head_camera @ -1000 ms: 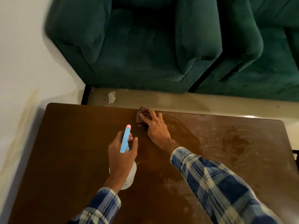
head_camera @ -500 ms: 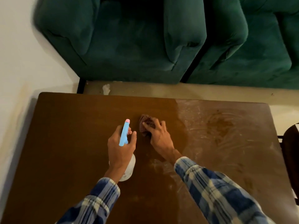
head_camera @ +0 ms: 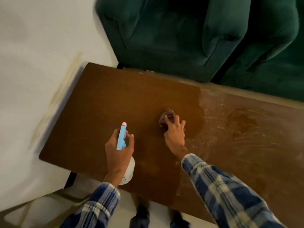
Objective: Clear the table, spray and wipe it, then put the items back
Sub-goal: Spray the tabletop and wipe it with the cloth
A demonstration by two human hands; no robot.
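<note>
A brown wooden table [head_camera: 102, 116] fills the middle of the view; its left part looks dark and wiped, its right part shows pale dusty streaks. My left hand [head_camera: 117, 152] grips a white spray bottle [head_camera: 129, 171] with a blue trigger head and pink tip, held above the table's near left part. My right hand [head_camera: 175, 134] presses a small dark reddish checked cloth [head_camera: 167, 116] flat on the tabletop at the border of the wiped and dusty areas. Both sleeves are blue plaid.
Two dark green armchairs [head_camera: 164, 33] stand just behind the table's far edge. A white wall [head_camera: 32, 63] runs along the table's left side. My feet [head_camera: 141, 216] show on the pale floor below the near edge.
My right hand has dragged the cloth back from the far edge towards the table's middle. The view has tilted and shifted; the left hand keeps the bottle in the same grip.
</note>
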